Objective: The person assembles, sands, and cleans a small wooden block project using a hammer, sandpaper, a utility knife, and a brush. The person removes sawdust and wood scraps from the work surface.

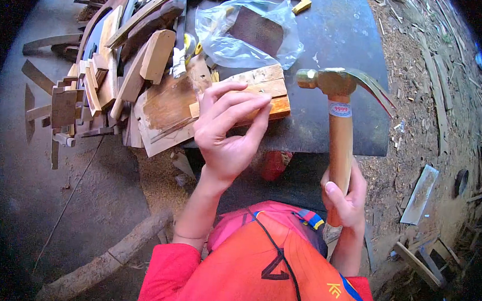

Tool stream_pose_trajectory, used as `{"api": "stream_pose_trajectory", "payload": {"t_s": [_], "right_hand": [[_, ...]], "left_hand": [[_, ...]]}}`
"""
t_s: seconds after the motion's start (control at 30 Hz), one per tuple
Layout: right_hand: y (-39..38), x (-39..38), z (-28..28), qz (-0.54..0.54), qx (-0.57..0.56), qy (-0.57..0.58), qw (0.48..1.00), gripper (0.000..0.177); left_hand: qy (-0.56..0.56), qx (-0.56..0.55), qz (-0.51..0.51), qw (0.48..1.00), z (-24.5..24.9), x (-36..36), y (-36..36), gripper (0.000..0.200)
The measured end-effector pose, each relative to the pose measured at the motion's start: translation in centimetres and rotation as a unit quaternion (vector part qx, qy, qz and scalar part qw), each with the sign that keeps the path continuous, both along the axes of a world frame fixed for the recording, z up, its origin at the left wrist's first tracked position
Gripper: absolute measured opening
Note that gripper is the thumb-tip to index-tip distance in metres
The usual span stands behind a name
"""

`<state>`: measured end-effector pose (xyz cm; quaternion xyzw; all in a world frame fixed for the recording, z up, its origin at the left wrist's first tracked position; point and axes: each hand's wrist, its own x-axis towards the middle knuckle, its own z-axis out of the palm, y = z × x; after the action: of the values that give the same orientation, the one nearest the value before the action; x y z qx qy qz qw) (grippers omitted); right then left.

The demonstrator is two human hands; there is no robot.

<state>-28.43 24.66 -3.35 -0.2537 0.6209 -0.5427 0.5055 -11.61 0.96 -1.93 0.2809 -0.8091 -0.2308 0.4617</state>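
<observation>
My right hand [346, 197] is wrapped around the lower part of the wooden handle of a claw hammer [340, 128]. The hammer stands upright, its metal head at the top with the claw pointing right, and a sticker sits below the head. My left hand [227, 130] is closed in a pinch, thumb and fingertips together, above wooden blocks [272, 80]. Whatever is between those fingertips, if anything, is too small to make out. Under and left of the blocks lies a wide brown board [164, 107], partly hidden by the hand.
A clear plastic bag [214, 37] with a dark brown piece in it lies on the dark tabletop [335, 24]. Wood offcuts [157, 56] pile up at the left. Shavings and scraps cover the ground at right, with a pale board [419, 193]. A log [110, 258] lies lower left.
</observation>
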Motion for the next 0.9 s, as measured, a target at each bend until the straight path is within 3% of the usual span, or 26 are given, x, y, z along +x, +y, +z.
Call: {"api": "stream_pose_trajectory", "payload": {"t_s": [0.27, 0.47, 0.9], "right_hand": [[0.3, 0.6, 1.5, -0.012, 0.001, -0.008, 1.0, 0.07], [0.3, 1.3, 3.6, -0.002, 0.004, -0.012, 1.0, 0.076], [-0.6, 4.0, 11.6, -0.068, 0.069, 0.007, 0.995, 0.088]], "left_hand": [[0.011, -0.015, 0.009, 1.0, -0.5, -0.1, 0.1, 0.033], [0.006, -0.004, 0.025, 1.0, -0.5, -0.1, 0.4, 0.055], [0.029, 0.044, 0.047, 0.997, -0.6, -0.1, 0.8, 0.062]]}}
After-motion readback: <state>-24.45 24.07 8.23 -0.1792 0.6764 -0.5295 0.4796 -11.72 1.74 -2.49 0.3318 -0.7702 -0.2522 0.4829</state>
